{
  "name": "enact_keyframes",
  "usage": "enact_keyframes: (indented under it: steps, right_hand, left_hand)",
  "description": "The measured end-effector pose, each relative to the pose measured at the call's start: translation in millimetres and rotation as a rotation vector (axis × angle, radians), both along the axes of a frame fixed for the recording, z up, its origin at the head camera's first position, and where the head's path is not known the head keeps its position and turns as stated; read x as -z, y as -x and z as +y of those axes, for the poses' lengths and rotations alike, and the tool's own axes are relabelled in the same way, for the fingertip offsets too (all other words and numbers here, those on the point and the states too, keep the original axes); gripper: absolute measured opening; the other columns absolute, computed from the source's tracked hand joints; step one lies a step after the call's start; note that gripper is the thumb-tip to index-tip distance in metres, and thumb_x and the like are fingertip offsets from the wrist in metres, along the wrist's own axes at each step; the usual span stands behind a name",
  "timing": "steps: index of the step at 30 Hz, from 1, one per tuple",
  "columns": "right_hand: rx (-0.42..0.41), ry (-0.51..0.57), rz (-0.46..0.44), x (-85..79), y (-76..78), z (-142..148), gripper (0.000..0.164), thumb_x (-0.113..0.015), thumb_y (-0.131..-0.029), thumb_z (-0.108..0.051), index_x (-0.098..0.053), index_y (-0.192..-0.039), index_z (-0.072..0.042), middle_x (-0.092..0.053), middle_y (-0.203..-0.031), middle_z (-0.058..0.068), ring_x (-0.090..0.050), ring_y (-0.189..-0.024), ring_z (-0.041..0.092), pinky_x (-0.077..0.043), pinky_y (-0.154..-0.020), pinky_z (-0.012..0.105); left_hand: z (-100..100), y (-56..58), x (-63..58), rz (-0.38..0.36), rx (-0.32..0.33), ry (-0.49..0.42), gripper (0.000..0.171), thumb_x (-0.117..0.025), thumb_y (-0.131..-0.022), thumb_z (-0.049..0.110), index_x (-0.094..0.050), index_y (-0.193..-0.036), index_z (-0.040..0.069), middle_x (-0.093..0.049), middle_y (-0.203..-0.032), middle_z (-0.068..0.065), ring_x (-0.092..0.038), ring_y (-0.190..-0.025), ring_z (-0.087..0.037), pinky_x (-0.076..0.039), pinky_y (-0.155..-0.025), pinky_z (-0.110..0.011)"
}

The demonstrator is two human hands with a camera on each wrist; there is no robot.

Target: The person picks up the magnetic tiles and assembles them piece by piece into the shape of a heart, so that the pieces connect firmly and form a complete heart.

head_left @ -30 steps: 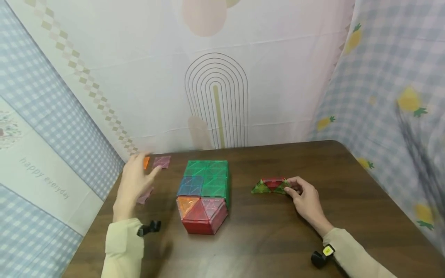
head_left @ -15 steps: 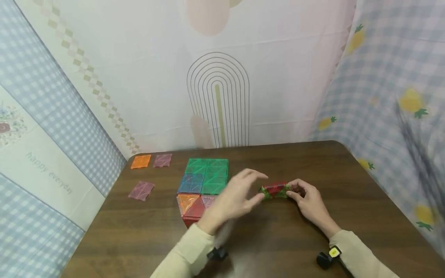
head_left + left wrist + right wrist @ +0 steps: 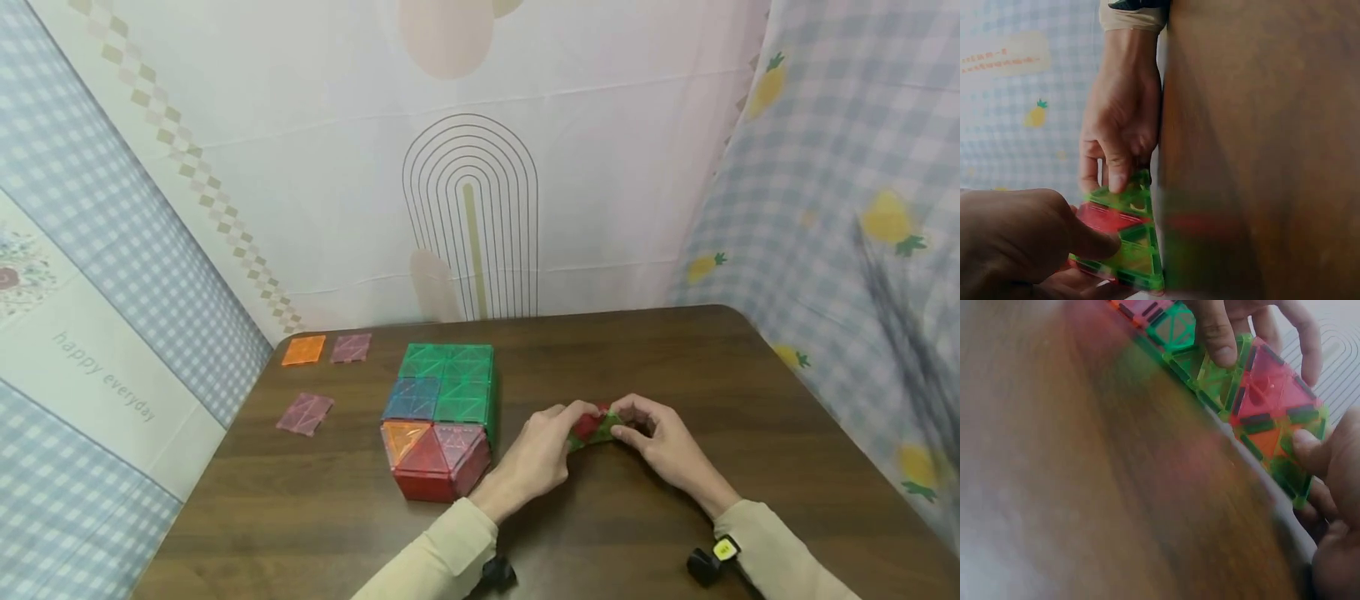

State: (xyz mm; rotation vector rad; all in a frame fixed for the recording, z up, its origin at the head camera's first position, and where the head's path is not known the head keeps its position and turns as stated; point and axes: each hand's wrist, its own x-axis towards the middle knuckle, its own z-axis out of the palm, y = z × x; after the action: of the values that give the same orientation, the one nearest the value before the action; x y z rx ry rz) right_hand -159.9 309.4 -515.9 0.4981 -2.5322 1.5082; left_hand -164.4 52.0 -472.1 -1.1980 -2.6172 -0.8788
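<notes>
A small assembly of translucent magnetic tiles, green triangles with a red one between them, stands low over the table between both hands. My left hand pinches its left end, thumb on the near face and fingers behind. At the other end my right hand pinches it the same way. In the right wrist view the red triangle sits point-up between green triangles, and the right thumb presses one green tile. The left wrist view shows the green tiles along the lower edge.
Left of the hands stands a box-like block of magnetic tiles, green, blue, orange and red. An orange square tile and two purple tiles, one at the back and one nearer, lie flat on the brown table.
My left hand has come from the loose tiles at the left across to the assembly and now grips its left end. The right hand keeps its hold, and the assembly has shifted slightly nearer.
</notes>
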Motion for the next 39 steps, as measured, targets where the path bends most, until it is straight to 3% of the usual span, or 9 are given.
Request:
enact_keyframes:
  steps: [4,7,12,16,22,32,39]
  right_hand:
    - [-0.018,0.031,-0.054,0.4,-1.1,-1.3,0.02,-0.083,-0.101,-0.018,-0.075,-0.12,-0.02,-0.08,-0.12,0.0,-0.074,-0.11,0.012,-0.06,-0.09,0.03]
    - [-0.015,0.053,-0.071,0.0,-0.7,-2.9,0.021,-0.085,-0.099,-0.017,-0.077,-0.119,-0.018,-0.081,-0.118,0.002,-0.076,-0.105,0.014,-0.062,-0.086,0.031]
    - [-0.006,0.064,-0.041,-1.3,-0.4,-2.4,0.019,-0.086,-0.099,-0.013,-0.079,-0.116,-0.016,-0.084,-0.111,0.003,-0.077,-0.091,0.018,-0.061,-0.077,0.03]
    - [-0.03,0.091,-0.043,-2.6,0.5,-0.7,0.018,-0.084,-0.099,-0.011,-0.078,-0.116,-0.014,-0.083,-0.113,0.005,-0.078,-0.093,0.018,-0.062,-0.077,0.03]
    - [-0.045,0.111,-0.083,-1.3,0.6,0.2,0.023,-0.085,-0.099,-0.012,-0.074,-0.12,-0.013,-0.083,-0.113,0.006,-0.078,-0.096,0.018,-0.062,-0.078,0.031]
    - [-0.045,0.135,-0.048,-0.5,-0.7,-0.2,0.019,-0.087,-0.097,-0.007,-0.079,-0.114,-0.011,-0.083,-0.108,0.009,-0.078,-0.085,0.022,-0.059,-0.069,0.029]
    - [-0.029,0.107,-0.004,-0.4,-2.1,-1.3,0.02,-0.087,-0.096,-0.006,-0.079,-0.113,-0.013,-0.082,-0.105,0.007,-0.076,-0.08,0.019,-0.059,-0.068,0.028]
  left_hand:
    - [0.9,1.2,0.9,-0.008,0.011,-0.024,0.072,-0.077,-0.088,-0.024,-0.062,-0.147,0.016,-0.079,-0.126,-0.007,-0.071,-0.102,-0.006,-0.047,-0.075,-0.008]
    - [0.8,2.1,1.6,-0.017,0.027,-0.03,0.073,-0.078,-0.088,-0.023,-0.062,-0.147,0.016,-0.079,-0.129,-0.007,-0.073,-0.105,-0.006,-0.048,-0.074,-0.008]
    - [1.7,2.1,1.5,-0.024,0.044,-0.052,0.078,-0.076,-0.083,-0.027,-0.062,-0.147,0.016,-0.08,-0.129,-0.008,-0.072,-0.095,-0.003,-0.047,-0.068,-0.005]
    - [3.7,0.8,0.5,-0.033,0.048,-0.077,0.081,-0.074,-0.078,-0.031,-0.063,-0.145,0.014,-0.08,-0.129,-0.01,-0.072,-0.086,-0.001,-0.048,-0.063,-0.004]
    - [5.4,-1.6,2.4,-0.037,0.039,-0.084,0.08,-0.074,-0.079,-0.03,-0.064,-0.146,0.014,-0.08,-0.127,-0.009,-0.066,-0.082,0.005,-0.046,-0.061,-0.004]
    - [6.8,-3.6,3.2,-0.067,0.029,-0.102,0.078,-0.072,-0.08,-0.031,-0.073,-0.147,0.009,-0.076,-0.139,-0.01,-0.068,-0.079,0.006,-0.037,-0.053,-0.005]
    - [8.4,-4.5,0.9,-0.064,0.002,-0.074,0.074,-0.075,-0.082,-0.028,-0.075,-0.145,0.01,-0.077,-0.139,-0.008,-0.055,-0.07,0.005,-0.032,-0.05,-0.006]
